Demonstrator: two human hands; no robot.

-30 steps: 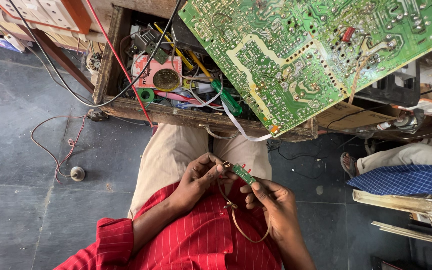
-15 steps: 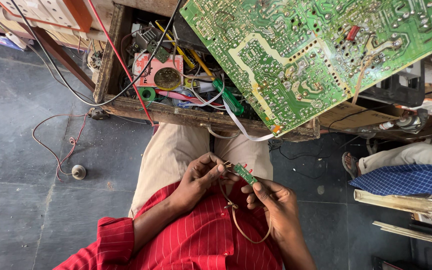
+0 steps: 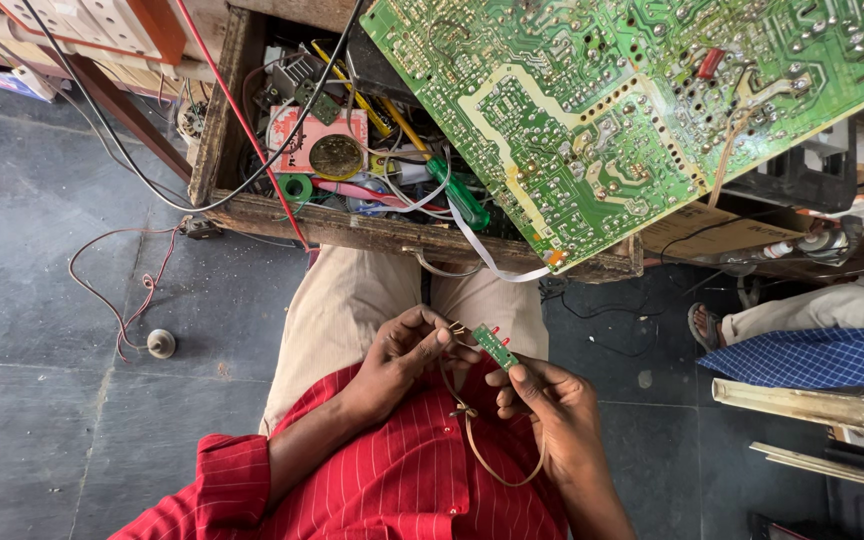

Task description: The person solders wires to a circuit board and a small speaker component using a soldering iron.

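head cam: I look steeply down from the wearer's head | close on lap and hands (image 3: pixel 482 385) | large green circuit board (image 3: pixel 632 110) fills top | single view, nothing shared

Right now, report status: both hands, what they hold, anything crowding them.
Left hand pinching the thin brown wire at the small green board. Right hand holding that board by its lower end. Large circuit board overhangs the cluttered wooden tray above the lap.
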